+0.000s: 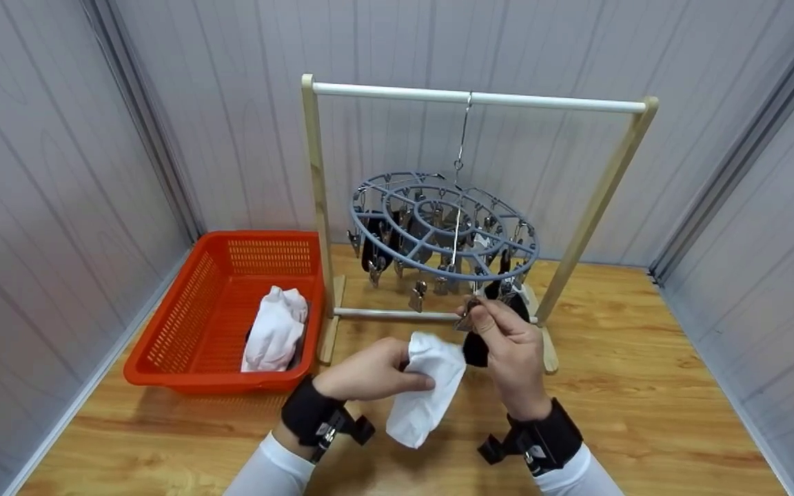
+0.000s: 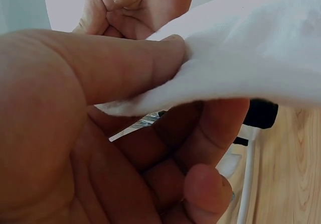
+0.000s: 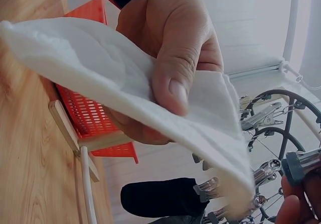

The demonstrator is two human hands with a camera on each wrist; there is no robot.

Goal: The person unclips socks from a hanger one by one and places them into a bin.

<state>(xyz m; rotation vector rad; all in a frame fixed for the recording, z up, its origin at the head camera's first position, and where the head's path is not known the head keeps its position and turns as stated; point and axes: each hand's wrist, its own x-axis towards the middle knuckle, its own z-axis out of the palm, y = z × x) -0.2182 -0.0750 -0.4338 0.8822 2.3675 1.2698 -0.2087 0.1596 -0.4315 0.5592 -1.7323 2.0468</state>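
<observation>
Lying in the red basket [image 1: 218, 313] is pale fabric [image 1: 274, 334]; hands [image 1: 375, 372] [image 1: 515, 355] pinch white cloth [image 1: 442, 382] (left) and a clip [image 1: 465, 322] (right).

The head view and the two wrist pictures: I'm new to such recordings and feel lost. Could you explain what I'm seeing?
There is no machine at work here, just a person's bare hands. The head picture looks forward and down from the person's head; the other two are taken from the wrists.

The left hand has a white cloth in its grip; the right hand has a metal clip in its grip, just below a round grey rack. That rack hangs by a hook from the stand. A black cloth piece hangs there too.

On the wooden surface, beside the stand, sits an orange-red basket with crumpled pale cloth inside.
</observation>
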